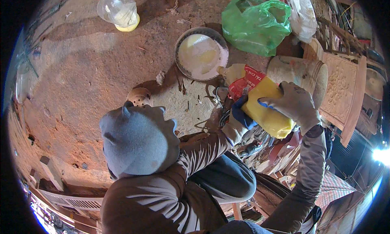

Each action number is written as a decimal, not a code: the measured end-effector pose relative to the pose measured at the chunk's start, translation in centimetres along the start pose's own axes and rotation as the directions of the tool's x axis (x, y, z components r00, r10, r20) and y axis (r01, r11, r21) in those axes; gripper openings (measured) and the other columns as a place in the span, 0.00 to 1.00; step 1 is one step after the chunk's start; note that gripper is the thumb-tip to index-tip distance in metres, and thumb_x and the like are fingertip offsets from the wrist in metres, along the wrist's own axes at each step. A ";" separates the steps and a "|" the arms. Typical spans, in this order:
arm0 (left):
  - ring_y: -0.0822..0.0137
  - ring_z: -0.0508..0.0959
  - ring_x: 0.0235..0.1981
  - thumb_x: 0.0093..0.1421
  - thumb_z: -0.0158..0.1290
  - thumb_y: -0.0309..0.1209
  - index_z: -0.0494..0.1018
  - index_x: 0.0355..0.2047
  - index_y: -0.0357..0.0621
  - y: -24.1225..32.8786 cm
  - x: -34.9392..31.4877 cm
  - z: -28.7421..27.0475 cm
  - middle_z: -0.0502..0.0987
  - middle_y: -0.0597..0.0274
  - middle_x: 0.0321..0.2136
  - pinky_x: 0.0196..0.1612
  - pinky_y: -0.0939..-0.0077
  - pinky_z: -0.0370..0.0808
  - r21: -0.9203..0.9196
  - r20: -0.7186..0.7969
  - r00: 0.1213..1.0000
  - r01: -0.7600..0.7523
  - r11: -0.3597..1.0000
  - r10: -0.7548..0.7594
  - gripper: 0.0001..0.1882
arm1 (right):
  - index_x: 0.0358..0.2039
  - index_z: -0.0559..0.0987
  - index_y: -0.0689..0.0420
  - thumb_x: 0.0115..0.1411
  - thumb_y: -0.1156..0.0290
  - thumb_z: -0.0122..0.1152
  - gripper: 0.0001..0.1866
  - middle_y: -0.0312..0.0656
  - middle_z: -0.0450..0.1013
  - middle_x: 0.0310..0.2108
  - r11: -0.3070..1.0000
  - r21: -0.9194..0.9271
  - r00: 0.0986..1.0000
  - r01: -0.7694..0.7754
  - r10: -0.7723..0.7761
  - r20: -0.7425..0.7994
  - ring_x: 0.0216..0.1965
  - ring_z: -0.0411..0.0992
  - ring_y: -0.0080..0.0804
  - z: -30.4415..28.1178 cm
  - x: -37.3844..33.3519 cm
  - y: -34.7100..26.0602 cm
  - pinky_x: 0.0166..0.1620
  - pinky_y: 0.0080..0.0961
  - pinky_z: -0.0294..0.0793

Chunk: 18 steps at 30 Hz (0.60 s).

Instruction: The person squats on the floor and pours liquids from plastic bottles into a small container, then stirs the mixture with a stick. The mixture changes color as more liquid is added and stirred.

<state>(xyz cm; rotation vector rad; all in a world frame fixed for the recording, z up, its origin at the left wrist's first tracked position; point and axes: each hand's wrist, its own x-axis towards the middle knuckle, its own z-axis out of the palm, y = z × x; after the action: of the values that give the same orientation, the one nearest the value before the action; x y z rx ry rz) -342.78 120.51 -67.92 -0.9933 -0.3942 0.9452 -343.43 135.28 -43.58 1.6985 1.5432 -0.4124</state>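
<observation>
Grey cloth [138,140] bulges closest to the camera, down on the left, and what's under it I can't tell. Out past it, both gloved hands are on the yellow bottle [264,91]: my left hand [242,114] curls round its lower left side, partly hidden, and my right hand [294,99] spreads over the base end, thumb and fingers bent snugly against it. Now the line that counts: the bottle slants, base toward lower right, clear neck [223,72] pointing up and left, straight at the bowl [219,38]. Neck and rim meet in view; touching or just above, I can't say. Left hand's nearer the bowl, right's farther back. Green bag [256,28] sits just beyond the bowl, up and right.
</observation>
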 end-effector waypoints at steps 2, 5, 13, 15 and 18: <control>0.57 0.76 0.59 0.72 0.48 0.46 0.69 0.63 0.46 0.3 0.0 -0.2 0.77 0.56 0.59 0.66 0.51 0.68 0.000 -0.011 1.000 -0.010 1.000 0.010 0.25 | 0.46 0.81 0.62 0.45 0.29 0.70 0.46 0.55 0.81 0.42 1.000 -0.004 1.000 0.008 -0.008 -0.003 0.48 0.80 0.51 -0.3 0.1 -0.2 0.53 0.42 0.76; 0.58 0.76 0.59 0.72 0.49 0.46 0.70 0.63 0.47 0.0 -0.1 0.4 0.78 0.57 0.58 0.66 0.52 0.69 -0.012 -0.004 0.999 -0.032 0.999 0.032 0.25 | 0.47 0.81 0.61 0.46 0.28 0.68 0.46 0.55 0.80 0.43 1.000 -0.002 1.000 0.013 -0.013 0.000 0.49 0.79 0.52 -0.3 0.2 0.0 0.55 0.44 0.76; 0.56 0.76 0.59 0.72 0.48 0.46 0.70 0.63 0.46 -0.2 0.1 0.8 0.77 0.56 0.58 0.66 0.51 0.68 -0.057 0.006 1.000 -0.027 0.998 0.028 0.25 | 0.51 0.79 0.60 0.45 0.26 0.67 0.49 0.55 0.80 0.46 0.999 -0.027 0.998 -0.027 0.028 0.053 0.52 0.78 0.52 -0.7 0.6 0.2 0.57 0.43 0.75; 0.56 0.76 0.59 0.72 0.48 0.45 0.69 0.63 0.46 -0.3 0.2 1.0 0.77 0.56 0.58 0.66 0.51 0.68 -0.056 0.006 0.999 -0.032 0.998 0.033 0.25 | 0.54 0.77 0.62 0.45 0.29 0.71 0.50 0.55 0.80 0.47 0.999 -0.022 0.998 -0.030 0.031 0.061 0.53 0.78 0.50 -0.8 0.7 0.0 0.57 0.40 0.75; 0.55 0.76 0.59 0.72 0.47 0.45 0.69 0.63 0.45 -0.4 0.2 1.2 0.77 0.55 0.59 0.67 0.50 0.68 -0.056 0.007 0.999 -0.037 0.998 0.037 0.25 | 0.53 0.78 0.58 0.46 0.25 0.65 0.49 0.58 0.79 0.47 1.000 -0.024 0.999 -0.013 0.014 0.042 0.53 0.78 0.56 -1.1 0.4 -0.3 0.57 0.45 0.75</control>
<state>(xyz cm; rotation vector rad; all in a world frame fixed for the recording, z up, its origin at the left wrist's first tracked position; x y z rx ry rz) -343.32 121.21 -66.97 -1.0511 -0.4118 0.9762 -343.96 136.33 -43.24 1.6705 1.4999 -0.4191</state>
